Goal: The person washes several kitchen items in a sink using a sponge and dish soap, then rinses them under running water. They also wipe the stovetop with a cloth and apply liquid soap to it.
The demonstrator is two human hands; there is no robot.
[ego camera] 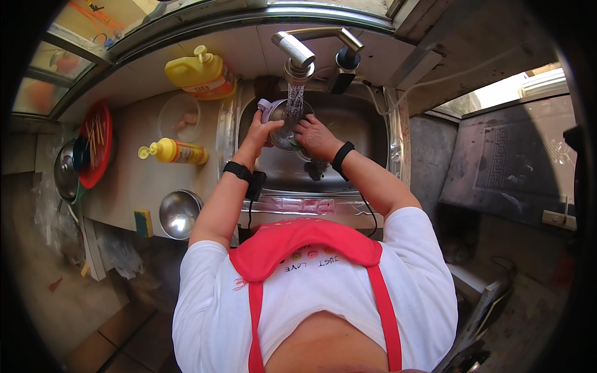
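Note:
Water runs from the metal faucet (298,56) into a round metal bowl or strainer (282,113) over the stainless steel sink (359,126). My left hand (259,133) grips its left rim, thumb on top, beside a pale purple part (266,106). My right hand (317,137) reaches over its right side, fingers bent at the inner edge; a bit of green shows beneath them. Whether those fingers hold anything cannot be seen. A second rounded rim shows partly under my right hand. Dark scraps (316,169) lie on the sink floor.
Left of the sink stand a yellow jug (198,77), a yellow squeeze bottle (179,151) lying down, a clear plastic bowl (163,119), a steel bowl (179,215) and a sponge (143,223). A red basin (105,158) with wooden sticks is farther left.

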